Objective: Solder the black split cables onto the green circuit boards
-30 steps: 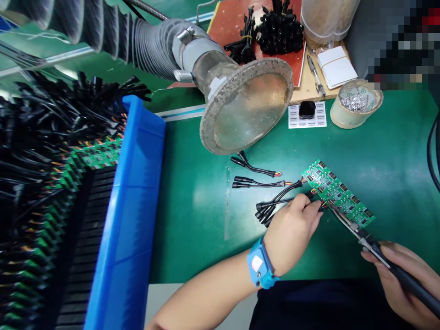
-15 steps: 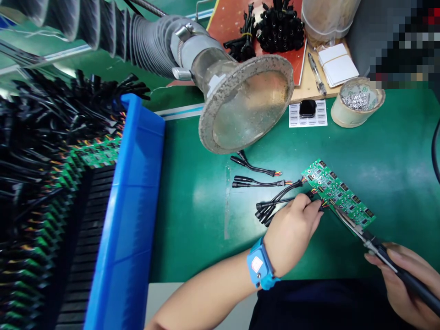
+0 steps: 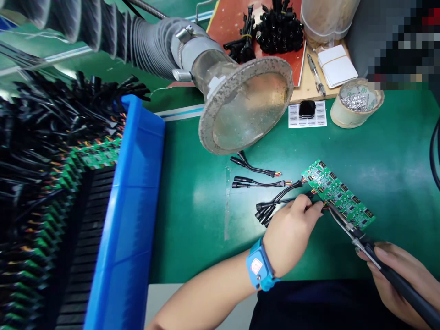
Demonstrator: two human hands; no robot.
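Observation:
A green circuit board [image 3: 338,192] with several small digit displays lies slanted on the mat. My left hand [image 3: 292,229], with a blue wrist strap [image 3: 259,266], pinches a black cable at the board's lower edge; its thin coloured wires [image 3: 326,205] show past the fingertips. In my right hand [image 3: 395,270] is a soldering iron [image 3: 373,252] with a thin metal feed tube along it. Its tip is at the board's edge by those wires; exact contact is too small to tell. Other black cables [image 3: 285,192] run from the board's left end.
Two loose cable pieces [image 3: 261,184] lie left of the board. A fume extractor hood [image 3: 245,105] hangs above them. The blue bin [image 3: 137,183] at left holds several wired boards. A tape roll [image 3: 350,119], smartwatch [image 3: 307,109] and pen [image 3: 316,75] are at the back.
My right hand has shifted left with the soldering iron, bringing its tip closer to the wires at my left fingertips. My left hand and the board have hardly moved.

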